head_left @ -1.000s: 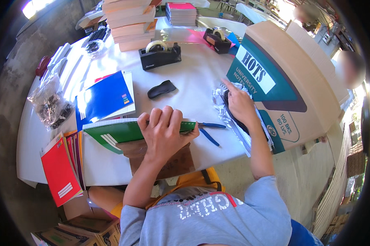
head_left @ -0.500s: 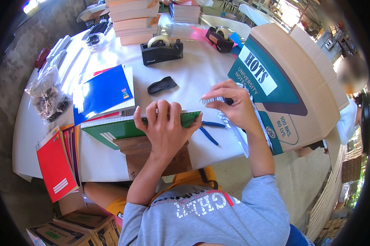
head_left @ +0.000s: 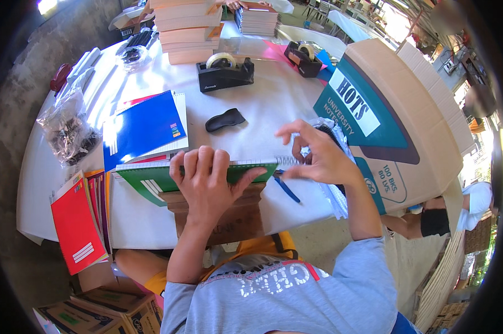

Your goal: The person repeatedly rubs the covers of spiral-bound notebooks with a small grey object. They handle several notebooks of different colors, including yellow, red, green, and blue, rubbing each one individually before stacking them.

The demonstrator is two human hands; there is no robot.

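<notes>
My left hand (head_left: 201, 175) is closed around a green notebook (head_left: 139, 181), its thumb along the near cover and its fingers over the top edge. The notebook stands tilted on a brown cardboard piece (head_left: 218, 217) at the table's near edge. From its right end sticks out a thin spiral wire coil (head_left: 286, 160). My right hand (head_left: 321, 156) is beside that coil, with thumb and index finger spread apart; the curled fingers behind overlap the coil's end. Blue-handled pliers (head_left: 287, 189) lie under the coil, partly hidden.
Blue notebooks (head_left: 145, 131) and red notebooks (head_left: 76, 222) lie at left. A black sleeve-like piece (head_left: 225, 119) and tape dispenser (head_left: 225, 72) are beyond my hands. A large carton (head_left: 413, 111) leans at right, beside a plastic bag of coils (head_left: 335, 136). Paper stacks (head_left: 187, 33) stand behind.
My right hand has come down from above the table to the notebook's right end, and its pinch has spread. The coil now sits at that end. My left hand still grips the notebook.
</notes>
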